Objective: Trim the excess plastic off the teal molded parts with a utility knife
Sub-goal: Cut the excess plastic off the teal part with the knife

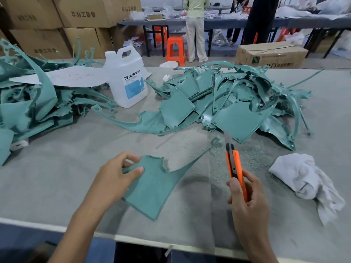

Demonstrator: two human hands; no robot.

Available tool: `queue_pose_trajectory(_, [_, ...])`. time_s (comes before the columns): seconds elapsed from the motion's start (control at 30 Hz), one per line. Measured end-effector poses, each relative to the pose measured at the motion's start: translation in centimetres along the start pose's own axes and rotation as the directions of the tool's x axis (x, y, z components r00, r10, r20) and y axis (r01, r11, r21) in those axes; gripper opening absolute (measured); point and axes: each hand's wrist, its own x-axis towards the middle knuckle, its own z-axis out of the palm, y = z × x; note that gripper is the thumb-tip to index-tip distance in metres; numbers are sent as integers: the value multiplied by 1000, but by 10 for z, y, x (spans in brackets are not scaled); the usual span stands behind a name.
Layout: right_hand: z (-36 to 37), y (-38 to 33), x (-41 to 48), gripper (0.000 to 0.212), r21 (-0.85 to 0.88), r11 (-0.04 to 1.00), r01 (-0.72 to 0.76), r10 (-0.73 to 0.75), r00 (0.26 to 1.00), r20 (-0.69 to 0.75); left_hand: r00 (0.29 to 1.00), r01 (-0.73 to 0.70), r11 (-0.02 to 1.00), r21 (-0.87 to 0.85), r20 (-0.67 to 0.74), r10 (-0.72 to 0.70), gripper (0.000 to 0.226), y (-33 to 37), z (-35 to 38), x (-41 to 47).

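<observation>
Grey felt-like table ran across the view, littered with teal shavings near the middle. Stacked cardboard boxes stood far left; far behind, people stood at a long dark bench, an orange stool close by. White jug labelled DEXCON sat upright between two heaps of teal parts: left heap under a white sheet, right heap sprawling wider. Crumpled white rag lay near right.

Teal molded part lay near centre, flat, matte, with a ragged far edge and a long thin arm reaching far-right toward the knife tip. Left hand pinched its left corner, thumb on top. Right hand gripped the orange utility knife, blade extended, pointing away, just beside the part's thin arm; contact unclear.
</observation>
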Motion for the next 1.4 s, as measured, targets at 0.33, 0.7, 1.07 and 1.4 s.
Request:
queue_pose_trajectory(0.33, [7, -31, -7, 48, -281, 936, 211, -86, 913, 398, 997, -64, 900, 430, 63, 41, 103, -3, 72, -14])
queue_pose_trajectory(0.7, [18, -51, 1, 50, -368, 831, 418, -125, 784, 608, 998, -47, 882, 469, -12, 59, 116, -6, 86, -19])
queue_pose_trajectory(1.07, [11, -71, 28, 53, -458, 705, 542, -247, 792, 558, 997, -38, 898, 439, -41, 63, 116, -10, 89, -17])
queue_pose_trajectory(1.4, [4, -76, 47, 49, -468, 682, 561, -271, 789, 551, 997, -43, 903, 427, -42, 67, 116, -12, 90, -18])
